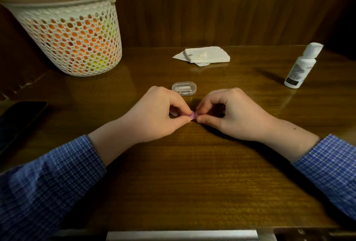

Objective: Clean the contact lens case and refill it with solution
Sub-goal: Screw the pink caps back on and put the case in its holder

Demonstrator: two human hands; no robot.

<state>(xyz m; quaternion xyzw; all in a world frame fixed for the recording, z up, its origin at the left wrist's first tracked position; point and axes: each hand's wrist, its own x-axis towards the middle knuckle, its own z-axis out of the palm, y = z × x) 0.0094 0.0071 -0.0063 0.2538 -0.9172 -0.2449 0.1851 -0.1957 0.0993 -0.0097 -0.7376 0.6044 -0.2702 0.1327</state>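
Pinching the tiny pink lens case (193, 115) low over the table (192, 173), left hand (159, 113) and right hand (229, 114) gripping opposite ends.
Looking light, stiff, probably slippery, so gripping by the caps.

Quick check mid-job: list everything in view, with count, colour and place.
lens case: one, pink-purple, pinched between both hands at table centre
clear box: one, transparent, just beyond the hands
tissues: small white stack, far centre
bottle: one, white, capped, upright, far right
basket: one, white mesh, orange and green contents, far left
phone: one, black, left edge
table: one, brown wood
left hand: pinches case
right hand: pinches case
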